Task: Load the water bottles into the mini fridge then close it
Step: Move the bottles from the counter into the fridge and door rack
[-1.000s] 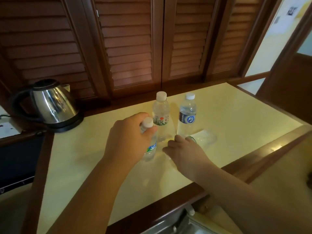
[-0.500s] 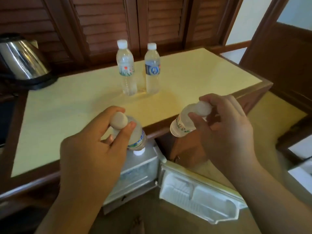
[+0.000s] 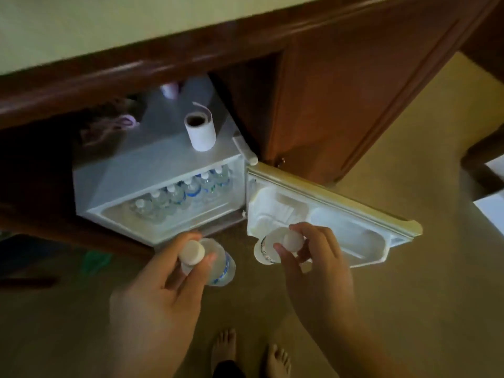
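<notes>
A white mini fridge (image 3: 152, 162) stands under the wooden counter with its door (image 3: 335, 214) swung open to the right. Several water bottles (image 3: 185, 193) stand in a row inside. My left hand (image 3: 163, 290) grips a blue-labelled water bottle (image 3: 221, 261) by its white cap, in front of the fridge opening. My right hand (image 3: 313, 266) holds a second water bottle (image 3: 266, 251) by the cap, just in front of the door's inner shelf. Both bottles hang cap up above the floor.
A roll of white paper (image 3: 200, 129) stands on top of the fridge. The wooden cabinet panel (image 3: 341, 85) rises behind the open door. My bare feet (image 3: 248, 353) are on the beige floor below. A dark object (image 3: 24, 257) lies at the left.
Both hands took a bottle each off the counter and carried them down to the open fridge. My view has tilted from the countertop to the fridge and floor.
</notes>
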Action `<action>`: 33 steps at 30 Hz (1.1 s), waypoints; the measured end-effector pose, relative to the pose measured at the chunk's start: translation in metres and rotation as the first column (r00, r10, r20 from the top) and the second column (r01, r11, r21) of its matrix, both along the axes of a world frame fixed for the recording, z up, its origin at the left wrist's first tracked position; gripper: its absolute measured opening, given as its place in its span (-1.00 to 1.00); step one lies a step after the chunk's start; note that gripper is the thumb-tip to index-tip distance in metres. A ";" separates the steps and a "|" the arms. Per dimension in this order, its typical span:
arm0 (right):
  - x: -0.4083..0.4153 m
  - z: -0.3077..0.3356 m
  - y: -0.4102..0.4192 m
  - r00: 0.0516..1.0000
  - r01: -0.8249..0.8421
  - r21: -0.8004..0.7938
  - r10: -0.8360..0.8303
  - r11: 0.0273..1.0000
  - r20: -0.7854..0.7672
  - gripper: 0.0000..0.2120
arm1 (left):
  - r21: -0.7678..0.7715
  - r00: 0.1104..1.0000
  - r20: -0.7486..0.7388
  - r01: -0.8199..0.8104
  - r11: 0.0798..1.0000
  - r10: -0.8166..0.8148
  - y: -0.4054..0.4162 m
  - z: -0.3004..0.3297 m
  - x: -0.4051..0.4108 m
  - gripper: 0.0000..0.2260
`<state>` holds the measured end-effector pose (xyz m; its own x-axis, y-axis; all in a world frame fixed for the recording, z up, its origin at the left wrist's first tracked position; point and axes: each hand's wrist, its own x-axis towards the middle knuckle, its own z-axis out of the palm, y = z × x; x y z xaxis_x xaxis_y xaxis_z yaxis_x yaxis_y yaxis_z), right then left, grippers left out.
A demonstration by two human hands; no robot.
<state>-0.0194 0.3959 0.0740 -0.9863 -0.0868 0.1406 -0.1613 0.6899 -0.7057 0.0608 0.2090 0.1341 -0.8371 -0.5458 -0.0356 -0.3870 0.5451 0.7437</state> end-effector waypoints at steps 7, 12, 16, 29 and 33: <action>-0.010 -0.203 -0.011 0.992 0.098 0.081 -0.091 0.992 -0.081 -0.68 | 0.109 0.999 -0.015 -0.047 0.993 0.049 0.007 -0.182 -0.001 -0.72; -0.024 -0.293 -0.010 0.974 0.155 0.086 -0.138 0.984 -0.180 -0.71 | 0.193 0.999 -0.018 -0.023 0.981 0.027 0.005 -0.270 -0.002 -0.76; -0.032 -0.322 -0.014 0.963 0.117 0.098 -0.089 0.988 -0.256 -0.73 | 0.195 0.999 -0.026 0.023 0.981 -0.018 0.005 -0.303 0.002 -0.75; -0.063 -0.357 0.007 0.977 0.106 0.193 -0.066 0.975 -0.202 -0.70 | 0.175 0.994 -0.070 0.101 0.979 -0.090 0.008 -0.319 -0.005 -0.72; -0.066 -0.370 0.023 0.978 0.140 0.210 -0.102 0.968 -0.182 -0.72 | 0.196 0.993 -0.083 0.101 0.975 -0.087 0.012 -0.321 -0.010 -0.70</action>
